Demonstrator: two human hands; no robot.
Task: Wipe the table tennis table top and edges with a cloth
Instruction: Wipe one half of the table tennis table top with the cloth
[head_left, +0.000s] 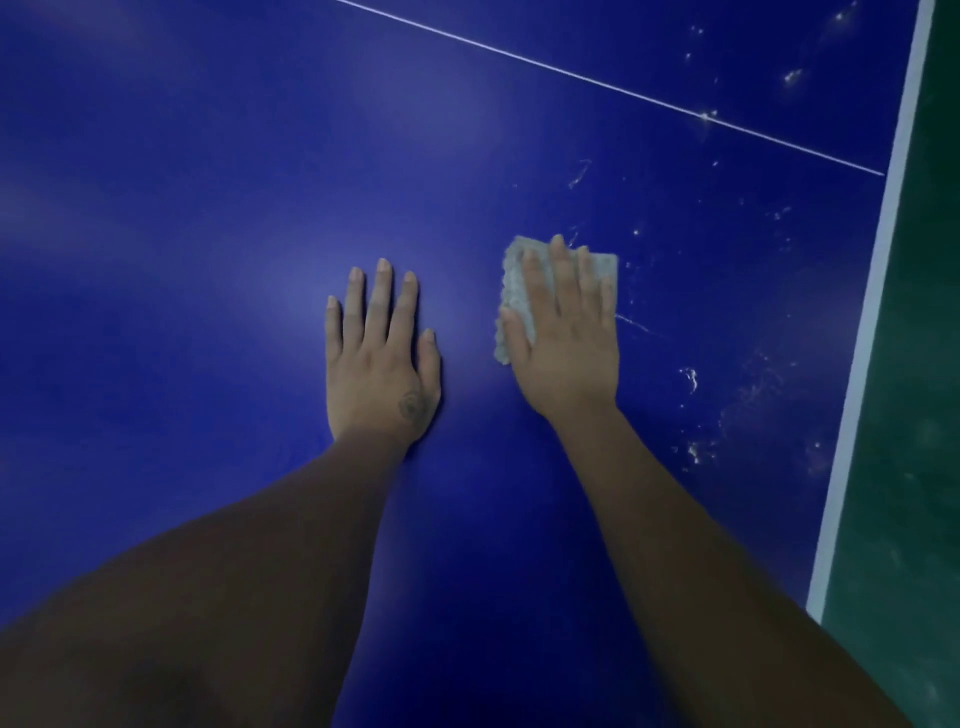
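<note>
Dark green floor (904, 415), far rt.

Under your right fingers (566, 280) lies a grey, rough, fuzzy cloth (517, 296). The dark blue table top (208, 208) looks smooth with soft gloss; right of your fingers, whitish dusty smears (696, 379) dull it.

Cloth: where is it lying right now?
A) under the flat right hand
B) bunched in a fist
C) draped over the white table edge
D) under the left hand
A: the right hand presses flat on the grey cloth, fingers straight, while the left hand rests bare on the table top.
</note>
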